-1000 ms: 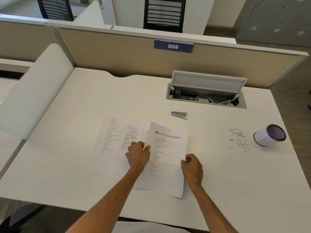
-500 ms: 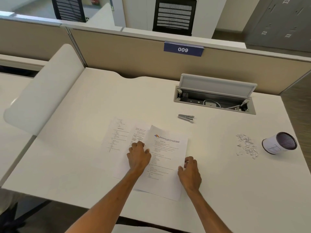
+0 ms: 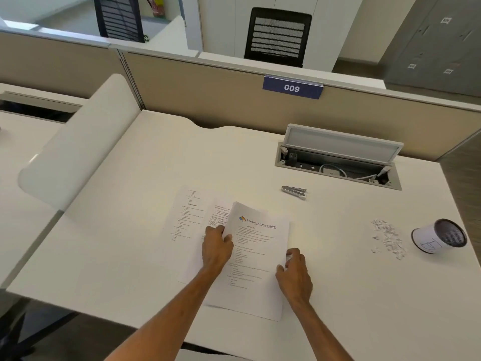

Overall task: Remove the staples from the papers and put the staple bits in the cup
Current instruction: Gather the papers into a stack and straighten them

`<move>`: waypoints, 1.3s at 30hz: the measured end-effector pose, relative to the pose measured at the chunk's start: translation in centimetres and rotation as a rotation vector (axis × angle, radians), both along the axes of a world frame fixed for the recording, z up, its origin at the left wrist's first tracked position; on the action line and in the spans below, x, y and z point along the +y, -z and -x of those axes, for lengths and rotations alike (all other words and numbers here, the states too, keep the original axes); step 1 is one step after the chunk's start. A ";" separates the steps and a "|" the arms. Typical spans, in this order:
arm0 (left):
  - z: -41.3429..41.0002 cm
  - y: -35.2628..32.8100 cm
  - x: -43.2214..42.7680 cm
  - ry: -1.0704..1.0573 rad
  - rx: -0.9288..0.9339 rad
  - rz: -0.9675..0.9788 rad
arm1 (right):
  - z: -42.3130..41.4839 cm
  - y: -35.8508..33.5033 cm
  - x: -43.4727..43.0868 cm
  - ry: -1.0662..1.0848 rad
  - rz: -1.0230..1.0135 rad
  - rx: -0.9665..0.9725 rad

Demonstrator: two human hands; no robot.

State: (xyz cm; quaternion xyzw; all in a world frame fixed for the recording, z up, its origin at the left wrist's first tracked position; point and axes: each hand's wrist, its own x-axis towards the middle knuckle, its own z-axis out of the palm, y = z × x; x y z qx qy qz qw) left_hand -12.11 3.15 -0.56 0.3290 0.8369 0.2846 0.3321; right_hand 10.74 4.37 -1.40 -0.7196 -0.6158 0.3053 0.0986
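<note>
Gripping the top sheet (image 3: 256, 259): left hand (image 3: 216, 250) curled on its left edge at 9 o'clock, right hand (image 3: 294, 273) pinching the right edge at 3 o'clock, likely to square or lift it. Loose sheets (image 3: 194, 220) fanned at 10 o'clock. Staple remover (image 3: 294, 192) idle at 1 o'clock. Staple bits (image 3: 387, 239) heaped at 3 o'clock beside the tipped cup (image 3: 438, 237), not yet inside.

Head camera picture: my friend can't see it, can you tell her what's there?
Two hands hold papers on a white desk: the left hand grips the top sheet's left edge, the right hand pinches its right edge. A metal staple remover lies behind them; at right, staple bits lie beside a tipped cup.
</note>
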 end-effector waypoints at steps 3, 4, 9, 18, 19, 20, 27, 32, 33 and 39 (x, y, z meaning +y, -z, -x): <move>1.0 -0.7 0.0 0.025 0.052 -0.004 | 1.0 -0.2 0.1 0.015 -0.026 0.042; 1.5 -0.8 0.1 0.031 0.075 -0.005 | 1.4 -0.3 0.1 0.017 -0.039 0.053; 4.6 -1.1 0.5 0.090 0.237 0.047 | 3.5 -1.1 0.0 -0.023 -0.068 0.067; 4.9 -0.2 -0.2 0.246 0.298 0.139 | 6.1 0.2 -1.5 -0.157 -0.047 -0.087; 4.7 -0.3 -0.2 0.243 0.299 0.133 | 6.1 0.4 -1.6 -0.142 -0.045 -0.078; 4.6 -0.3 -0.1 0.234 0.299 0.123 | 6.2 0.5 -1.7 -0.132 -0.044 -0.070; 5.4 -0.6 1.0 0.094 0.123 -0.026 | 6.7 0.7 -1.8 -0.123 -0.050 -0.095; 5.8 -1.0 1.1 -0.051 -0.038 -0.113 | 7.0 0.6 -1.9 -0.114 -0.038 -0.118; 6.0 -0.9 1.1 -0.080 -0.079 -0.108 | 7.1 0.6 -2.0 -0.109 -0.038 -0.119; 7.6 0.0 1.0 0.030 -0.091 -0.001 | 7.9 0.2 -2.1 -0.061 -0.035 -0.076</move>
